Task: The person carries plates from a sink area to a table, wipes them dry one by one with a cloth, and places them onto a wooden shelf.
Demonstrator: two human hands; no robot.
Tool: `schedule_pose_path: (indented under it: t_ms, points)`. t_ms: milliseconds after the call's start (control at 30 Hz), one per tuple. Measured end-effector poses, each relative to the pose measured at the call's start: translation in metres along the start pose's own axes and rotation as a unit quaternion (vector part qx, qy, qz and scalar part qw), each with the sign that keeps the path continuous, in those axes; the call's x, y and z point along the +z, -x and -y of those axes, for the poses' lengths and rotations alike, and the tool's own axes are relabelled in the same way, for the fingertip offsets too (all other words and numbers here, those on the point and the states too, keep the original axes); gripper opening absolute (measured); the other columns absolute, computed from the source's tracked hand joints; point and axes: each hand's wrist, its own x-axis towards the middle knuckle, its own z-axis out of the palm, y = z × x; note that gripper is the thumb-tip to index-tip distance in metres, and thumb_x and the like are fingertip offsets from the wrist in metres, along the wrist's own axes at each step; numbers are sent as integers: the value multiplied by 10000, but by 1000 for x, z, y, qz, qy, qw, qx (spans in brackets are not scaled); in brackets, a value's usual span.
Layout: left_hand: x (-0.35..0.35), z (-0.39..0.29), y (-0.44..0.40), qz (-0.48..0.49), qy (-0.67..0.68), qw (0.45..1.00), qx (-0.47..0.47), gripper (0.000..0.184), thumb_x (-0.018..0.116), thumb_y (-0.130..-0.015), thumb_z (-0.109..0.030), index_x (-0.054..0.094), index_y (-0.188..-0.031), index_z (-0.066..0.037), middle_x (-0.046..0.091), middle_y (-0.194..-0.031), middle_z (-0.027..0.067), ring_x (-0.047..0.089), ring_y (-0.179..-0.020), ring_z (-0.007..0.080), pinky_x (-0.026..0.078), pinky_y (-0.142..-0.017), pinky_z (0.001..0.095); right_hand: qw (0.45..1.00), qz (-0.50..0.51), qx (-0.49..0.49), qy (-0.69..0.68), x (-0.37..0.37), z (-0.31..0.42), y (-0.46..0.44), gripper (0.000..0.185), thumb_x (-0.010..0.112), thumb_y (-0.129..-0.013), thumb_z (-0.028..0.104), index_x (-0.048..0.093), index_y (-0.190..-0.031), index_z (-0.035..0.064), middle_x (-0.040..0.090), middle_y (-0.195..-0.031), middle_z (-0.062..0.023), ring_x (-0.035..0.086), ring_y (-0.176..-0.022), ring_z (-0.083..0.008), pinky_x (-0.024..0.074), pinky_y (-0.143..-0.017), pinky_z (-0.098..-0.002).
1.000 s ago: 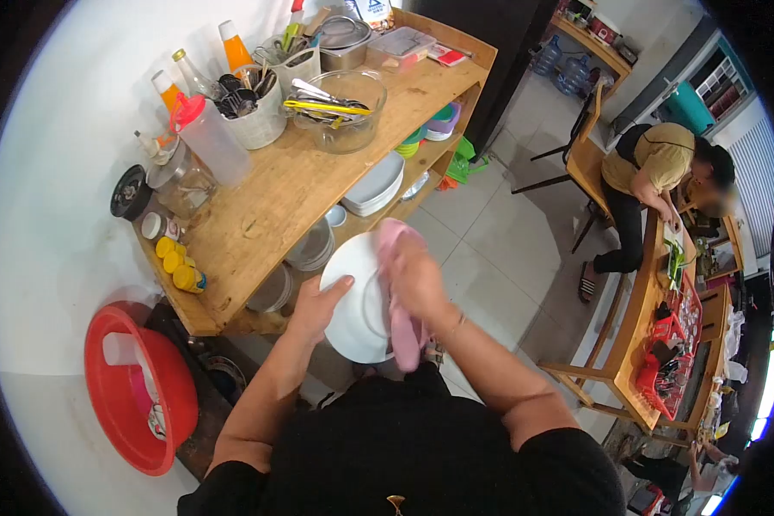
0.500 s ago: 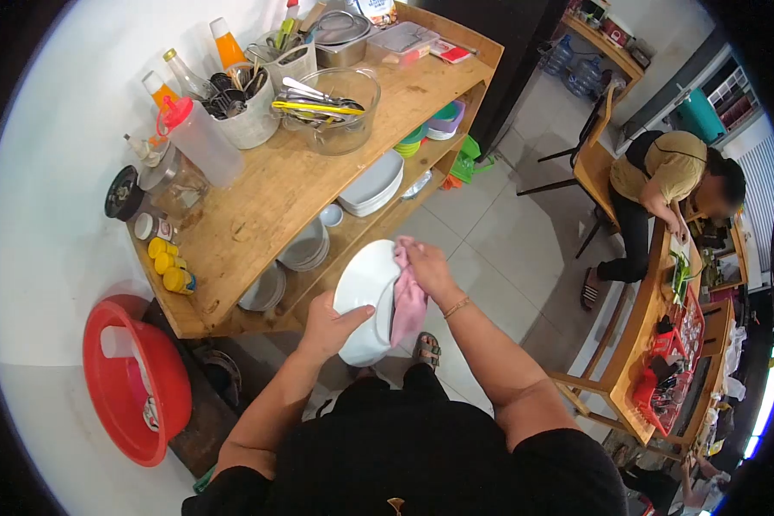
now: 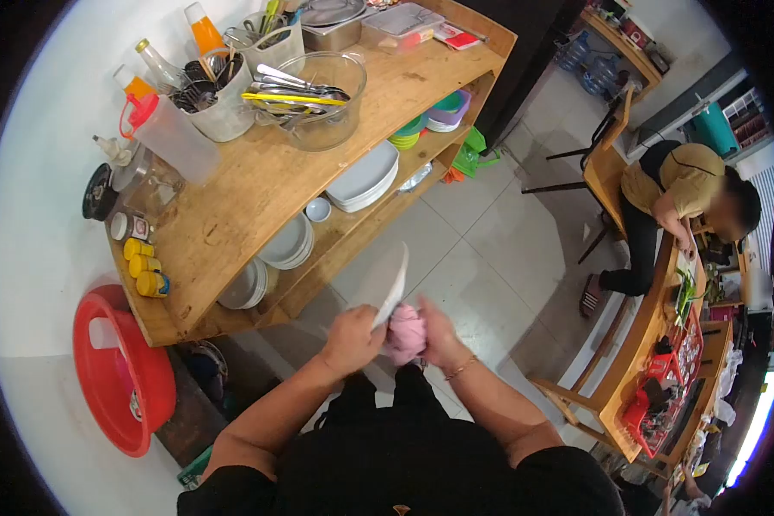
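Observation:
A white plate (image 3: 394,282) is tilted almost edge-on in front of me, its upper part blurred. My left hand (image 3: 353,338) grips its near edge, fingers closed. Against the plate's lower right side is a bunched pink cloth (image 3: 407,334). My right hand (image 3: 443,334) is closed around the cloth from the right, with its fingertips smeared by motion. Much of the plate's lower part is hidden behind the hand and the cloth.
To the left stands a wooden shelf (image 3: 232,206) bearing a glass bowl of cutlery (image 3: 318,129), bottles and stacked plates (image 3: 285,242). A red basin (image 3: 90,387) sits lower left. At right, a seated person (image 3: 679,185) leans over a wooden table (image 3: 606,413).
The plate has turned from showing its broad face to nearly edge-on. My right hand and the cloth have moved lower, bunching the cloth. The view has shifted slightly.

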Motion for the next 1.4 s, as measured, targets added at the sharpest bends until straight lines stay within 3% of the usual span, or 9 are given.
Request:
schedule_pose_path:
  t_ms: [233,600,667,767,867,933,1167,1300,1400]
  points:
    - [41,1,37,206,-13,977,57,112,591,-728,-103,519,-767,-26,552,-752,154,584,-725,342,474,-637,434,941,-121,-64,311,-25,41,0,328,697,-775,268,600,-865,-32,611,-753,-98,590,-620,-170,484,-540,-298]
    - [16,8,33,313,-97,945,4,267,626,-745,-211,560,-904,-6,576,-830,143,592,-813,340,476,-682,405,938,-140,-10,318,-35,45,-27,229,655,-685,19,591,-875,-92,623,-778,-116,614,-654,-192,507,-571,-306]
    - [0,21,37,-59,-179,982,17,491,667,-751,-325,533,-1069,25,551,-984,200,563,-839,317,452,-720,376,952,-96,-86,277,-22,56,-33,275,647,-697,1,585,-943,-106,639,-829,-141,629,-690,-194,521,-614,-302]
    - [3,63,48,-155,-252,941,-163,590,675,-766,-407,513,-1110,44,508,-1095,242,538,-952,291,430,-775,388,949,-72,-136,276,-11,67,-57,318,641,-736,11,571,-1027,-95,650,-922,-155,642,-748,-199,533,-687,-310]
    - [6,107,55,-264,-22,869,-418,538,655,-808,-414,519,-1071,35,559,-1023,213,587,-834,237,461,-681,360,942,-64,-180,277,16,67,-84,291,629,-751,14,572,-1015,-94,646,-890,-142,632,-725,-185,522,-663,-299]
    - [-28,108,34,-136,412,696,-572,416,657,-833,-336,541,-1031,10,604,-889,151,581,-630,167,460,-543,302,938,-58,-209,272,36,64,-104,271,632,-752,10,578,-995,-97,645,-866,-141,627,-708,-179,517,-639,-294]
    - [-68,172,5,-227,424,745,-463,261,653,-851,-277,580,-937,-41,541,-644,32,514,-475,143,406,-430,266,934,7,-268,235,102,54,-183,246,625,-761,26,600,-991,-59,641,-875,-87,596,-722,-140,490,-620,-273]
    - [-82,245,10,-202,413,756,-467,386,604,-877,-296,481,-1175,-84,576,-955,42,572,-774,160,472,-560,281,892,-8,-340,297,123,51,-232,228,585,-767,13,593,-970,-90,639,-851,-116,601,-715,-152,499,-635,-284]
    - [-90,259,6,-254,545,786,-140,496,530,-903,-405,411,-1266,-88,553,-1102,89,583,-937,220,521,-621,321,885,43,-390,248,129,46,-269,226,579,-793,25,595,-984,-95,647,-881,-120,607,-746,-149,500,-644,-284]
